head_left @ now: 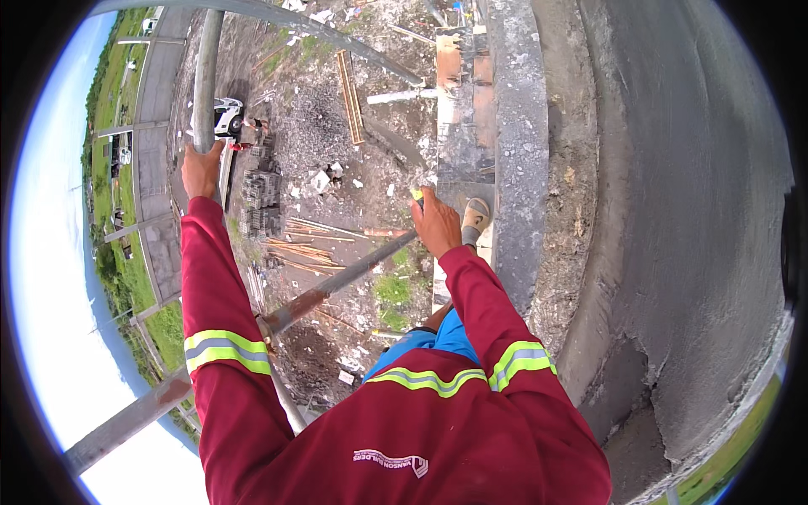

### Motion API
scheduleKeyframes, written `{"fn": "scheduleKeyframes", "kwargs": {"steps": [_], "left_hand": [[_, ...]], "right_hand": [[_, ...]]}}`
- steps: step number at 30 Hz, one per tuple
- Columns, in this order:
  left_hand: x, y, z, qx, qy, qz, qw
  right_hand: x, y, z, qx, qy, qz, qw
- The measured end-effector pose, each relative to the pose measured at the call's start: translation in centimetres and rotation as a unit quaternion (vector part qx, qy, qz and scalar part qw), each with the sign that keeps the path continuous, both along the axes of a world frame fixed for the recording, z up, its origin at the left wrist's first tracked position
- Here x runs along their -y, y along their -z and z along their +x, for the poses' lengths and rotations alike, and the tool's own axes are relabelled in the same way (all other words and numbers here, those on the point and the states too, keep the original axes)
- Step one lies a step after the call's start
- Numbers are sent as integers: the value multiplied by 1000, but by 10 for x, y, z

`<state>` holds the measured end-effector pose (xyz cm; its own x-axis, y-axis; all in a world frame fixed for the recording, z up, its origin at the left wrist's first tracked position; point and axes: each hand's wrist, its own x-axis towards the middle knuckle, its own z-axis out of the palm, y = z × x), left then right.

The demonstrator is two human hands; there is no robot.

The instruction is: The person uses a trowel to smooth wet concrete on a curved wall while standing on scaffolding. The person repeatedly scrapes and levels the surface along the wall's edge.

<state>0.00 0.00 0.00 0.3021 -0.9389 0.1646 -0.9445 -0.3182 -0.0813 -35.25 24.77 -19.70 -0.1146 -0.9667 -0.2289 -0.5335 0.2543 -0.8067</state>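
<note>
My left hand (202,171) is closed around a grey metal scaffold pipe (207,80) on the left. My right hand (438,222) is near the middle, its fingers curled round a small yellow object (417,194). Only a bit of that object shows beside the thumb, so its kind is unclear. The end of a slanting, rust-stained scaffold pipe (370,265) meets the right hand's near side; whether the palm touches it is hidden. Both forearms are in dark red sleeves with reflective bands.
My shod foot (476,215) stands on a narrow plank walkway (465,160) high above the ground. On the right runs a wet grey plastered wall (699,160) with a rough edge. Far below lie stacked blocks (261,198), loose timber (307,252) and a white vehicle (227,116).
</note>
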Motion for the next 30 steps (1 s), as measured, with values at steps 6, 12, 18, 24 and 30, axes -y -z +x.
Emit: {"fn": "scheduleKeyframes", "kwargs": {"steps": [6,12,18,24,30], "left_hand": [[-5,-12,-12,-35,-18,35,999],[1,-11,-6,-84,-27,41,995],[5,-5,3,-82,6,27,996],[11,-3,11,-89,-15,55,994],[16,2,26,-95,-11,62,993]], "right_hand": [[-8,-57,-69,63,65,-49,995],[-83,-46,-205,61,259,-17,964],[-143,76,-276,-181,287,104,935],[-174,139,-251,-114,364,198,903],[-184,167,-239,-230,409,205,859]]}}
